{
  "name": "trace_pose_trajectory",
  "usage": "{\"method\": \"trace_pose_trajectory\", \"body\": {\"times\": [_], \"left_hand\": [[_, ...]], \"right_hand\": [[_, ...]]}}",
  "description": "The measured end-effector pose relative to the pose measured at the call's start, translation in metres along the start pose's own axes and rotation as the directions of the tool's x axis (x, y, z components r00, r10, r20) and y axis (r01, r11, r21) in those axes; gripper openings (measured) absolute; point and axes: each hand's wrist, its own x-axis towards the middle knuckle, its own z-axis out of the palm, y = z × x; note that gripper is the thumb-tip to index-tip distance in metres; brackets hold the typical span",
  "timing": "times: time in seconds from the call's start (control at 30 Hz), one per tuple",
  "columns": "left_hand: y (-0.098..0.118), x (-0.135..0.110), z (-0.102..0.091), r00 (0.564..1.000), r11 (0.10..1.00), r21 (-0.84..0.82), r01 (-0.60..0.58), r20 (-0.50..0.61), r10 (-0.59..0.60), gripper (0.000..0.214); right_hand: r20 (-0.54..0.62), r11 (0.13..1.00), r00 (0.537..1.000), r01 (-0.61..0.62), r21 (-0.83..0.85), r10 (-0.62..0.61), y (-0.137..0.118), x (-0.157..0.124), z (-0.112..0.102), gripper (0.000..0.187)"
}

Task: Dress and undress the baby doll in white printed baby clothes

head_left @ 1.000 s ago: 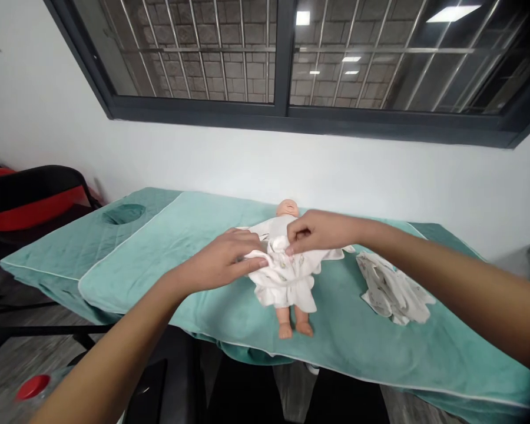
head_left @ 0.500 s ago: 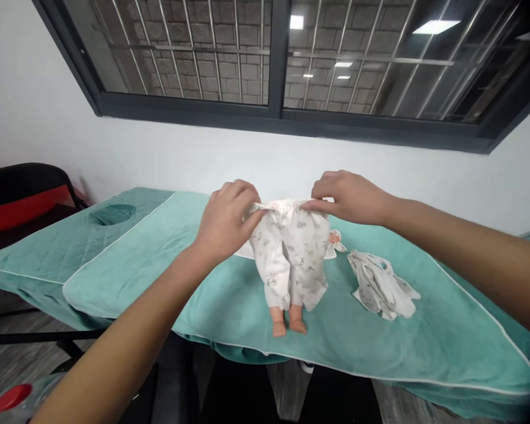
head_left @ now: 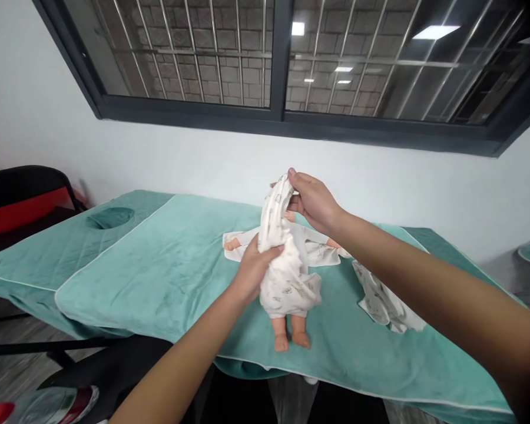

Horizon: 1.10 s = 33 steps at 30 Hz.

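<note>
A baby doll point(head_left: 290, 338) lies on its back, bare feet toward me, arms spread in white printed sleeves point(head_left: 322, 254). White printed baby trousers point(head_left: 287, 282) cover its lower body, bunched above the ankles. My left hand point(head_left: 254, 265) is closed on the side of the trousers, thumb on top. Higher up, my right hand point(head_left: 311, 200) pinches the raised, stretched end of the same cloth. That raised cloth and my right hand hide most of the doll's head and part of its chest.
A teal cover point(head_left: 159, 265) lies over the bed, which has a face hole point(head_left: 110, 218) at left. Another crumpled printed garment point(head_left: 388, 303) rests right of the doll, partly behind my forearm. A red-capped bottle point(head_left: 44, 403) and a black-and-red chair point(head_left: 26, 203) stand left.
The trousers' top was spread wide between both hands; now it is drawn up into a narrow raised strip. My left hand moved right and lower, my right hand moved left. The doll's arms now show.
</note>
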Motion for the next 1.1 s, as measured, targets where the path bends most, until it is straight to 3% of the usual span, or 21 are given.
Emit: {"method": "trace_pose_trajectory", "body": {"times": [0.1, 0.17, 0.23, 0.27, 0.33, 0.4, 0.43, 0.47, 0.53, 0.63, 0.7, 0.8, 0.93, 1.0, 1.1], "left_hand": [[-0.016, -0.002, -0.045, 0.990, 0.987, -0.121, 0.106, -0.081, -0.116, 0.062], [-0.031, -0.001, -0.078, 0.975, 0.984, -0.004, 0.179, -0.134, -0.178, 0.060], [-0.048, 0.001, -0.106, 0.955, 0.933, 0.253, 0.256, -0.215, -0.204, 0.058], [-0.056, 0.001, -0.116, 0.952, 0.879, 0.399, 0.261, -0.256, -0.167, 0.059], [-0.067, -0.001, -0.127, 0.958, 0.741, 0.647, 0.181, -0.285, 0.015, 0.061], [-0.072, -0.004, -0.125, 0.951, 0.645, 0.762, 0.050, -0.235, 0.203, 0.055], [-0.073, -0.006, -0.120, 0.953, 0.649, 0.760, 0.013, -0.206, 0.221, 0.048], [-0.073, -0.007, -0.112, 0.966, 0.690, 0.723, 0.017, -0.188, 0.174, 0.043], [-0.076, -0.007, -0.093, 0.984, 0.821, 0.548, 0.161, -0.158, -0.087, 0.041], [-0.088, 0.000, -0.065, 0.894, 0.876, 0.182, 0.447, -0.066, -0.442, 0.050], [-0.099, 0.007, -0.052, 0.835, 0.833, -0.057, 0.550, 0.019, -0.550, 0.053], [-0.110, 0.016, -0.041, 0.815, 0.767, -0.289, 0.572, 0.092, -0.573, 0.055], [-0.103, 0.024, -0.045, 0.817, 0.738, -0.380, 0.557, 0.090, -0.570, 0.056], [-0.088, 0.030, -0.056, 0.822, 0.746, -0.375, 0.551, 0.086, -0.564, 0.055], [-0.062, 0.044, -0.084, 0.838, 0.775, -0.349, 0.527, 0.063, -0.542, 0.053]], "right_hand": [[0.078, 0.958, 0.990, -0.093, -0.270, 0.118, 0.054, 0.012, -0.017, 0.048], [0.127, 0.861, 0.975, -0.097, -0.499, 0.183, 0.092, 0.020, -0.030, 0.046], [0.067, 0.731, 0.974, -0.115, -0.673, 0.215, 0.125, 0.029, -0.047, 0.040], [0.001, 0.672, 0.976, -0.149, -0.725, 0.218, 0.140, 0.034, -0.057, 0.036], [-0.123, 0.605, 0.967, -0.235, -0.761, 0.222, 0.163, 0.043, -0.080, 0.034], [-0.209, 0.563, 0.941, -0.327, -0.759, 0.265, 0.181, 0.050, -0.106, 0.044], [-0.233, 0.544, 0.926, -0.365, -0.756, 0.298, 0.188, 0.053, -0.118, 0.049], [-0.245, 0.526, 0.910, -0.396, -0.752, 0.335, 0.194, 0.056, -0.128, 0.053], [-0.205, 0.524, 0.879, -0.428, -0.737, 0.431, 0.203, 0.062, -0.144, 0.056], [-0.049, 0.600, 0.819, -0.459, -0.655, 0.572, 0.212, 0.071, -0.152, 0.061], [0.056, 0.669, 0.780, -0.495, -0.554, 0.623, 0.216, 0.079, -0.150, 0.063], [0.217, 0.741, 0.733, -0.531, -0.411, 0.645, 0.220, 0.089, -0.145, 0.062], [0.375, 0.772, 0.675, -0.562, -0.297, 0.635, 0.216, 0.104, -0.137, 0.057], [0.427, 0.792, 0.670, -0.549, -0.266, 0.607, 0.209, 0.117, -0.128, 0.054], [0.451, 0.838, 0.708, -0.479, -0.260, 0.544, 0.198, 0.146, -0.103, 0.054]]}}
